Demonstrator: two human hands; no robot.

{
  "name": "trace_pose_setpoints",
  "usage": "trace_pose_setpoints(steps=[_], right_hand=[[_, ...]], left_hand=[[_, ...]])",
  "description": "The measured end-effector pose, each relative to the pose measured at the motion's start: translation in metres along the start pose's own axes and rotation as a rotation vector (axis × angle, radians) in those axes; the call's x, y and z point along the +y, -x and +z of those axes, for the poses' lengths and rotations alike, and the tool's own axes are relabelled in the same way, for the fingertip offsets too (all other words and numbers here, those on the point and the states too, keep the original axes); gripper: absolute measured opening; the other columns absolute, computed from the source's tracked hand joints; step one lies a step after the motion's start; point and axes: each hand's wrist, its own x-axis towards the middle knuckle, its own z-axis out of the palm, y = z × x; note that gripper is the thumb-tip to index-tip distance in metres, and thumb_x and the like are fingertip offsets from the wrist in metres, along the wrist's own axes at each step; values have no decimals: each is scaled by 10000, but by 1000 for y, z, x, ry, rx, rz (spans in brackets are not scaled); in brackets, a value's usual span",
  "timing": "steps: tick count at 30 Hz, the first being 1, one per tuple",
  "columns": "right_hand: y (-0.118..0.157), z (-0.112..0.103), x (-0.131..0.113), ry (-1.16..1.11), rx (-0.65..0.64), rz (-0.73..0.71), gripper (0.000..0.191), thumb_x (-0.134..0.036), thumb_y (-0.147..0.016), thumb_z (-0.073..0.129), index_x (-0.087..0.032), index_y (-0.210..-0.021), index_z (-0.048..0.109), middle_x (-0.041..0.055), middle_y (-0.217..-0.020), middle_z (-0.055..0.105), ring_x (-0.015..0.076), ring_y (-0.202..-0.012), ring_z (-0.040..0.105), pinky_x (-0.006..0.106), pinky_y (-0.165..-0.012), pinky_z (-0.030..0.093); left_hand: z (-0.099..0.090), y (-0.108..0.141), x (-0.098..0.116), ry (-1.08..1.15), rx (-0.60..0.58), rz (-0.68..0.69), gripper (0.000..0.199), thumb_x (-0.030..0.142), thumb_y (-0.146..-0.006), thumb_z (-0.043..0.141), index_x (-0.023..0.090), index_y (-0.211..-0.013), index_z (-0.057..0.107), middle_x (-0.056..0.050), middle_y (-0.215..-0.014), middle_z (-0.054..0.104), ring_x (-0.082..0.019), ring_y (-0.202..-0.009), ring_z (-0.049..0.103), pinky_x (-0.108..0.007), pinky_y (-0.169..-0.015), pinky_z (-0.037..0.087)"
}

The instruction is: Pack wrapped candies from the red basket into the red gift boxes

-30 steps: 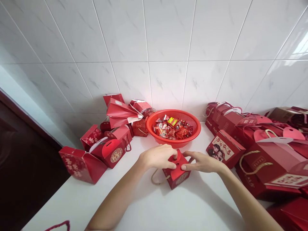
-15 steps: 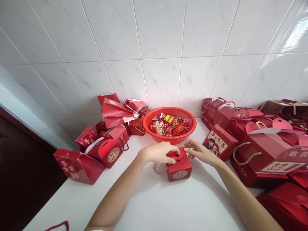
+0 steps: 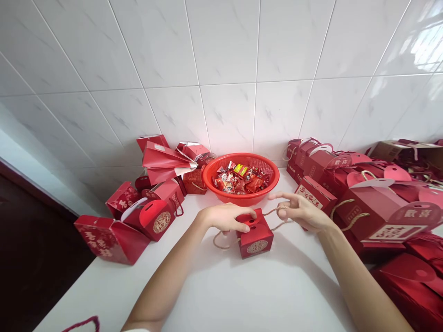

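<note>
A small red gift box (image 3: 255, 240) with a pale round emblem on its front stands on the white table. My left hand (image 3: 226, 219) rests over the box's top left, thumb and fingers gripping its folded top flaps. To the right of the box, my right hand (image 3: 302, 211) pinches the right rope handle (image 3: 277, 226) and holds it stretched out sideways. The left rope handle (image 3: 220, 243) loops loosely on the table side. Just behind the box sits a red plastic basket (image 3: 273, 188) with wrapped candies (image 3: 242, 177) in it.
Several red gift boxes (image 3: 155, 219) stand at the left, some with open flaps. A large pile of red boxes (image 3: 367, 212) fills the right side. A cardboard carton (image 3: 391, 150) lies far right. A tiled wall (image 3: 228, 46) closes off the back.
My right hand has moved from the box's top flaps out to the right and now pulls the rope handle outward. My left hand stays on the box.
</note>
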Motion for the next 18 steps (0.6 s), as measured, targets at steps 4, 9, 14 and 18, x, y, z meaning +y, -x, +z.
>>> trace_pose_setpoints(steps=[4, 9, 14, 18], right_hand=[[10, 8, -17, -45, 143, -204, 454, -415, -693, 814, -192, -1041, 626, 2, -715, 610, 148, -707, 575, 303, -716, 447], [14, 24, -28, 91, 139, -244, 326, -420, -749, 786, -173, -907, 643, 45, -833, 664, 164, -763, 617, 298, -723, 483], [12, 49, -31, 336, 113, -288, 274, -424, -793, 727, -170, -802, 624, 25, -791, 654, 141, -716, 565, 272, -682, 453], [10, 70, -23, 482, 277, -321, 215, -341, -803, 678, -184, -723, 555, -5, -706, 606, 125, -650, 508, 253, -607, 406]], left_hand=[[5, 11, 5, -13, 315, 38, 427, 448, -852, 615, 236, -1222, 622, -87, -1174, 658, -291, -1088, 617, -333, -814, 513], [-3, 35, 17, 564, 457, 226, 597, 497, -849, 673, 238, -1367, 525, -128, -1380, 549, -219, -953, 686, -346, -806, 557], [5, 43, 33, 868, 432, 526, 556, 440, -865, 703, 269, -1364, 527, -111, -1544, 395, -334, -1384, 447, -430, -1041, 482], [18, 39, 40, 880, 421, 597, 613, 413, -850, 731, 285, -1404, 502, -110, -1559, 382, -365, -1470, 306, -485, -1112, 421]])
